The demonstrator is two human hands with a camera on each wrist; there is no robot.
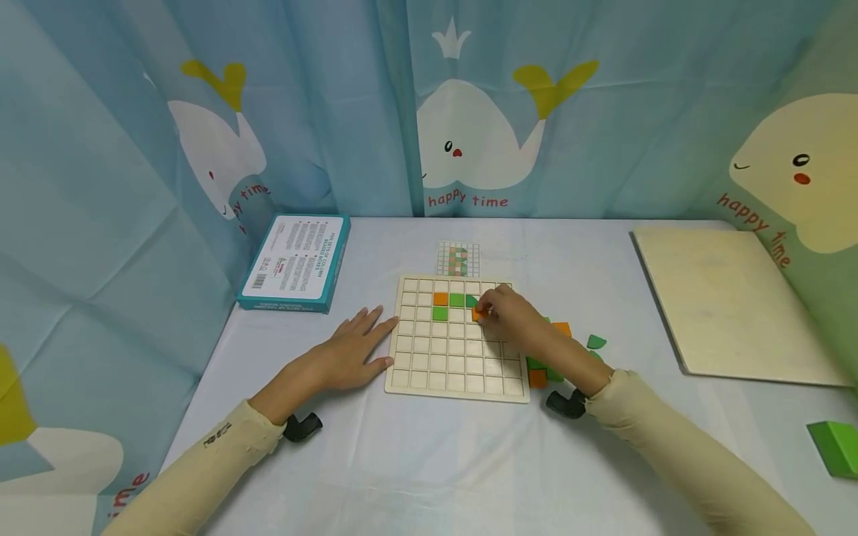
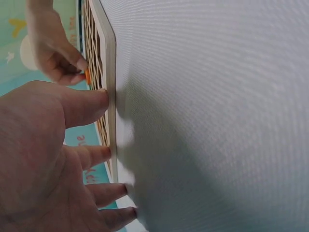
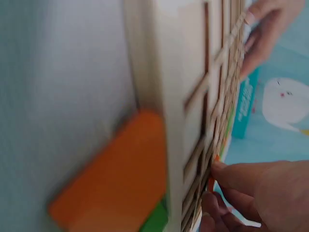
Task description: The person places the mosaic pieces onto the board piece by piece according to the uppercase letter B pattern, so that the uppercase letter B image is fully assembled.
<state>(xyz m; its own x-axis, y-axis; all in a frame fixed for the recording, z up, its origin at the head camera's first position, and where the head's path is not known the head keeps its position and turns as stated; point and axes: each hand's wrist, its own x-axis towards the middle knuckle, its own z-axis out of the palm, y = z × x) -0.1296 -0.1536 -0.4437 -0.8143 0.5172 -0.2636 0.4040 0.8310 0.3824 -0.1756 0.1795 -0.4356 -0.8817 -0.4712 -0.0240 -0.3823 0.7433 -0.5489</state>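
Observation:
A pale wooden grid board (image 1: 439, 363) lies flat on the white table. In its upper rows sit an orange square (image 1: 440, 298), a green square (image 1: 456, 299) and, below the orange one, another green square (image 1: 439, 313). A darker green curved-edge piece (image 1: 472, 301) is beside them, close to the right fingers. My right hand (image 1: 515, 318) pinches a small orange piece (image 2: 88, 77) between thumb and fingers, right at the board's surface; its full shape is hidden. My left hand (image 1: 353, 348) is spread at the board's left side, thumb and fingertips at the rim.
Orange and green pieces (image 1: 538, 378) lie along the board's right edge, partly under the right forearm. Behind the board is a printed pattern card (image 1: 459, 259). A teal box (image 1: 288, 257) stands back left, a large wooden panel (image 1: 731, 298) right, a green block (image 1: 834, 448) front right.

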